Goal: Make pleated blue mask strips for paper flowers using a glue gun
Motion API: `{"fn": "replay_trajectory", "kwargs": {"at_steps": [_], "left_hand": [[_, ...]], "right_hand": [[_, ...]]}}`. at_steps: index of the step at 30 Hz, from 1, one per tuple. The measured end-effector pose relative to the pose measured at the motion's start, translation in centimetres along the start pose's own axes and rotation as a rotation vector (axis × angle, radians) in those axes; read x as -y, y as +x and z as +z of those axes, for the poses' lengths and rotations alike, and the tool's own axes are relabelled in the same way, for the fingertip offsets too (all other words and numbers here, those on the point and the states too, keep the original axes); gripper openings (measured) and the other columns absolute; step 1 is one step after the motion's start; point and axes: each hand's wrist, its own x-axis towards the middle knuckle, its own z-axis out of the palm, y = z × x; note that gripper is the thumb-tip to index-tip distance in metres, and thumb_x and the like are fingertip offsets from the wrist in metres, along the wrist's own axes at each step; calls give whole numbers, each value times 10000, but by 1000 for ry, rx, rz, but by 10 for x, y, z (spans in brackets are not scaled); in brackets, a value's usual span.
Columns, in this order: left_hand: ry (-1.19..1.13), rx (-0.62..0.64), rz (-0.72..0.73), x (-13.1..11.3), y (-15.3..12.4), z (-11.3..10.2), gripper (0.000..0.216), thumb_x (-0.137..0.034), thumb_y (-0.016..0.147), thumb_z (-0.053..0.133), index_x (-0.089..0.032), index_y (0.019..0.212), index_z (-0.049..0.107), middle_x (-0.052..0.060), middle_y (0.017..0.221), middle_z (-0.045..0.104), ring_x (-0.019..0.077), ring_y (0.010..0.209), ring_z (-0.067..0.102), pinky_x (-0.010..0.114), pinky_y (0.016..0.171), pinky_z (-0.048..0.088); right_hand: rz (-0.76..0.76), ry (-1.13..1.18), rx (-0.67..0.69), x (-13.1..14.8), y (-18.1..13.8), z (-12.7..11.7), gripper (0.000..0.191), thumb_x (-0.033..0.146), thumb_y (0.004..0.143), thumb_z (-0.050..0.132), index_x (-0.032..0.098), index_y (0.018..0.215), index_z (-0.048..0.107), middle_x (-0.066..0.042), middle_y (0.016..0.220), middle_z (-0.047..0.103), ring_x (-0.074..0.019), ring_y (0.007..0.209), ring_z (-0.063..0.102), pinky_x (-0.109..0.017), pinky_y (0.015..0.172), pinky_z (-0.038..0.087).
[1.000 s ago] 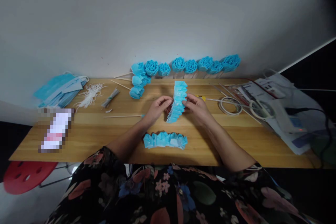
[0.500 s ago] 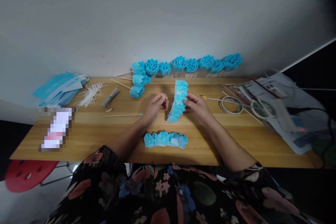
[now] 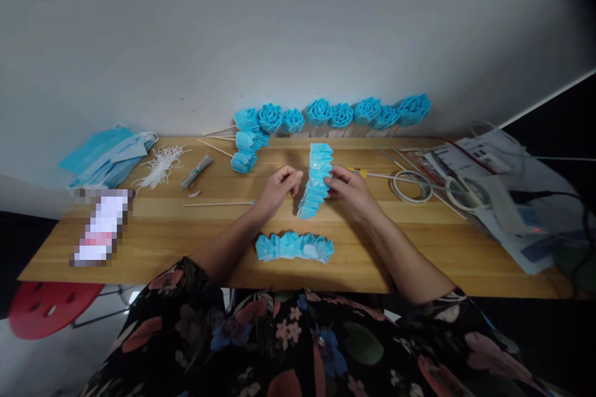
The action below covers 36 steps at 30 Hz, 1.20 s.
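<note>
My right hand [image 3: 349, 191] grips a pleated blue strip [image 3: 319, 178] by its right edge, thumb in front and the other fingers behind. The strip stands roughly upright above the table and curves to the lower left. To its left, my left hand [image 3: 282, 187] is closed with thumb and fingertips pinched together, apart from the strip; whatever lies in the pinch is too small to make out. A second folded blue strip [image 3: 294, 247] lies on the table between my forearms. A thin stick [image 3: 218, 204] rests left of my left wrist.
Several blue folded flowers [image 3: 342, 115] line the wall, some on sticks at left. Blue face masks [image 3: 108, 156], white ear loops [image 3: 162, 167], a wire bundle [image 3: 197, 172] and a pixelated phone-like object [image 3: 102, 226] lie left. A tape roll [image 3: 411, 187], scissors [image 3: 467, 192] and papers [image 3: 512, 242] lie right.
My left hand has moved slightly right, closer to the strip, and its fingers have drawn together into a pinch. My right hand keeps its hold on the strip.
</note>
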Motion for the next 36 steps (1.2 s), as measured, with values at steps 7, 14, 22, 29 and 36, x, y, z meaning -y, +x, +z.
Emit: {"fn": "replay_trajectory", "kwargs": {"at_steps": [7, 14, 22, 29, 36], "left_hand": [[-47, 42, -19, 2, 2, -1, 380, -499, 767, 793, -173, 802, 601, -30, 645, 595, 88, 590, 517, 229, 597, 421], [-42, 64, -26, 0, 1, 0, 374, -537, 837, 702, -176, 814, 607, -9, 668, 595, 109, 617, 515, 253, 633, 428], [-8, 47, 32, 1, -3, 0, 338, -484, 953, 527, -210, 758, 489, -26, 599, 514, 126, 600, 467, 274, 647, 376], [147, -7, 91, -10, -5, 0, 422, -439, 963, 479, -209, 612, 439, -18, 578, 464, 122, 585, 426, 287, 654, 375], [149, -60, 71, -2, 0, -2, 508, -560, 883, 616, -196, 551, 492, -20, 541, 480, 116, 567, 446, 277, 607, 363]], "right_hand": [[-12, 20, 16, -1, 1, -1, 316, 468, 700, 810, 221, 878, 725, 20, 725, 612, -126, 623, 538, -271, 605, 451], [0, 17, 9, 0, 0, 0, 329, 481, 695, 817, 221, 873, 725, 22, 715, 607, -127, 626, 540, -270, 606, 450], [13, 11, -3, 0, 1, 0, 314, 474, 686, 821, 226, 853, 726, 21, 708, 603, -133, 638, 550, -274, 619, 464], [5, 12, -5, 0, 1, 0, 311, 472, 684, 825, 222, 838, 720, 29, 694, 580, -122, 614, 530, -269, 596, 450], [14, 7, 10, 2, 0, 1, 337, 481, 671, 833, 214, 834, 707, 30, 710, 583, -119, 623, 539, -269, 607, 452]]}}
